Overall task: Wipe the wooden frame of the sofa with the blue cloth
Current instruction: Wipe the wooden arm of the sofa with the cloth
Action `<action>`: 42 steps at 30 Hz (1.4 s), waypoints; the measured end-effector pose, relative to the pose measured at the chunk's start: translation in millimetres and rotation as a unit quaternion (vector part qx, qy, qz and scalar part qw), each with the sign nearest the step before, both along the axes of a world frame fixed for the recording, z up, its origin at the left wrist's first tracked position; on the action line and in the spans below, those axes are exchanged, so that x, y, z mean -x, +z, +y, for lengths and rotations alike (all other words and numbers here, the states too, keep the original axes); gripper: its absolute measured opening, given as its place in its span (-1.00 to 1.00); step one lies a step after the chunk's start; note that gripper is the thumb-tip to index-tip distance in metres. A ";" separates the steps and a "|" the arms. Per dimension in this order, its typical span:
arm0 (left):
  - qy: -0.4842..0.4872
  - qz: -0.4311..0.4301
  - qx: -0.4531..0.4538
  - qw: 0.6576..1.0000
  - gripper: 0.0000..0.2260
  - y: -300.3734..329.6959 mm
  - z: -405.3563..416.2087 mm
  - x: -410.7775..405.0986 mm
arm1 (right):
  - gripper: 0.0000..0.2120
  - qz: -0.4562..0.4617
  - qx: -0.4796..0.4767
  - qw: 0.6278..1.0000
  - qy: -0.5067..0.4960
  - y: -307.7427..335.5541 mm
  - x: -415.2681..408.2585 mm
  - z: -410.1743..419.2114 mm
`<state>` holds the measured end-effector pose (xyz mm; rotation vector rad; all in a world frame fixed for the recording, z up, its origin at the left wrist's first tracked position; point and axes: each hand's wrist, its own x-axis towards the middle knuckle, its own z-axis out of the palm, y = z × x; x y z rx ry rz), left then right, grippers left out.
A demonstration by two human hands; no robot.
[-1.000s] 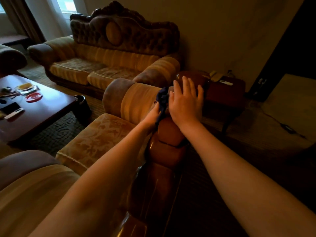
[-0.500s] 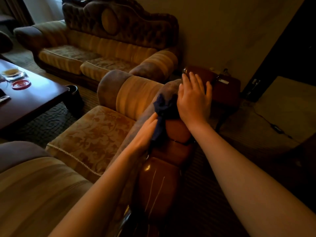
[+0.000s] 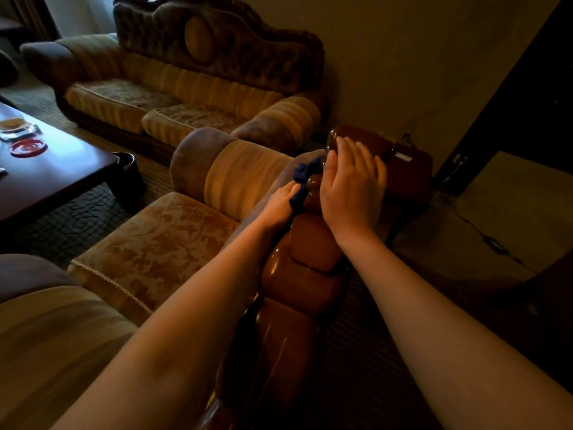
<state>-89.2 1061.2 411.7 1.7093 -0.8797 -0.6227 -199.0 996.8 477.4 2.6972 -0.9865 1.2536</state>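
Right hand (image 3: 352,193) flat, fingers straight, palm pressing glossy reddish-brown carved wooden sofa frame (image 3: 304,268). Left hand (image 3: 279,206) just beside it, fingers pinching crumpled dark blue cloth (image 3: 301,181) against frame's inner edge. Cloth bunched between both hands, trailing toward wrist. Frame's long axis runs away from person. Since half second ago: cloth less spread.
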 end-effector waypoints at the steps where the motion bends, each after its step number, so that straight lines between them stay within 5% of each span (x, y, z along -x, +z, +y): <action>1: -0.004 -0.006 -0.009 1.000 -0.47 6.5 8.3 7.6 | -0.58 0.007 0.003 1.000 -0.001 -0.2 0.3 0.4; 7: -0.028 0.002 -0.117 0.993 -0.72 32.2 59.7 34.4 | -0.60 0.015 0.007 1.000 -0.002 -1.3 -1.2 1.4; 14: 0.016 -0.174 -0.155 0.972 -0.72 57.0 116.2 80.5 | -0.59 0.041 0.002 0.999 0.016 -0.7 1.3 3.9; 18: 0.007 -0.283 -0.149 0.947 -0.55 55.3 138.6 105.5 | -0.58 0.048 -0.034 0.997 0.058 1.2 7.2 5.7; 25: 0.071 -0.436 -0.142 0.886 -0.51 22.8 148.5 141.7 | -0.60 -0.144 -0.195 0.931 0.273 -15.5 61.8 63.6; 30: 0.113 -0.459 -0.081 0.878 -0.56 15.3 142.4 144.4 | -0.64 -0.224 -0.284 0.896 0.258 -16.4 80.7 86.0; 32: 0.159 -0.405 -0.036 0.900 -0.58 16.9 138.8 141.0 | -0.65 -0.232 -0.287 0.893 0.258 -12.6 79.0 86.0; 36: 0.212 -0.064 0.018 0.975 -0.63 30.4 107.8 95.2 | -0.64 -0.189 -0.258 0.916 0.242 -9.1 63.6 78.9; 42: 0.025 -0.021 0.024 0.999 -0.74 45.8 64.0 56.0 | -0.62 -0.071 -0.130 0.972 0.180 7.3 10.5 45.3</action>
